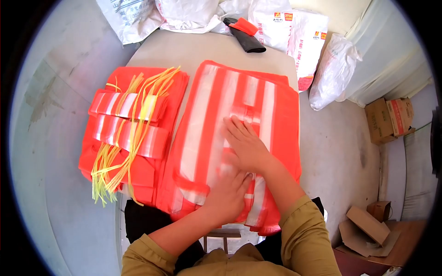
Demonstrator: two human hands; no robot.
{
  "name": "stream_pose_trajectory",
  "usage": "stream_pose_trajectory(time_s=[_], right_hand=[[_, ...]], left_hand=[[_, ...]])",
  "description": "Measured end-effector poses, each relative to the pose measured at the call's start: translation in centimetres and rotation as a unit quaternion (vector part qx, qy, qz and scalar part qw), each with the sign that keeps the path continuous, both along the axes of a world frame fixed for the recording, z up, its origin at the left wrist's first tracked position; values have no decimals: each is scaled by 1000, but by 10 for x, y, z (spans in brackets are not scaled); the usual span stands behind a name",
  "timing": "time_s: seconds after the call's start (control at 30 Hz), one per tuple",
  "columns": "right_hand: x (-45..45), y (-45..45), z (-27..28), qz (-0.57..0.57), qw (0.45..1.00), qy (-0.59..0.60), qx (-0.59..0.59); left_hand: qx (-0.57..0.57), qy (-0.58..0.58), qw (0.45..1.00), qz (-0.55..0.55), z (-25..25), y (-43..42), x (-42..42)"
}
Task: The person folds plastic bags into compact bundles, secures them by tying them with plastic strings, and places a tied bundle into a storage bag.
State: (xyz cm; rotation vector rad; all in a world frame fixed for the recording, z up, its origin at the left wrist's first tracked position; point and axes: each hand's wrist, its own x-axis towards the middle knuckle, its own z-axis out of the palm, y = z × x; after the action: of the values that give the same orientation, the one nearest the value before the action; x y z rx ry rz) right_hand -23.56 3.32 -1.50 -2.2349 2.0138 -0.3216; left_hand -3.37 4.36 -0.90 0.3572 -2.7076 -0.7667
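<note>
A stack of red bags with whitish stripes (195, 133) lies on the table in front of me. My right hand (246, 142) rests flat on its striped top, fingers extended and pointing away from me. Nearer my body, my left hand (228, 195) touches the same stack; its fingertips are smeared by motion and partly behind the right hand. To the left is another red pile (124, 170) with two folded striped bundles (131, 135) on top. Loose yellow strips (138, 110) lie across those bundles.
White printed sacks (271, 27) stand along the table's far edge (184, 46). A dark roll with a red piece (246, 39) lies near them. Cardboard boxes (382, 122) are at the right, with an opened carton (368, 230) at the lower right.
</note>
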Motion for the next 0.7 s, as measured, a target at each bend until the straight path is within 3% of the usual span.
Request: stream_pose_trajectory(time_s=[0.27, 0.37, 0.7], right_hand=[[-13, -36, -1, -84, 995, 36, 42], [-19, -42, -12, -74, 996, 43, -13], [-21, -50, -14, -87, 996, 13, -8]], left_hand=[[-3, -58, 998, -33, -15, 1, 5], [-8, -66, 997, -40, -13, 1, 7], [3, -70, 997, -45, -10, 2, 10]])
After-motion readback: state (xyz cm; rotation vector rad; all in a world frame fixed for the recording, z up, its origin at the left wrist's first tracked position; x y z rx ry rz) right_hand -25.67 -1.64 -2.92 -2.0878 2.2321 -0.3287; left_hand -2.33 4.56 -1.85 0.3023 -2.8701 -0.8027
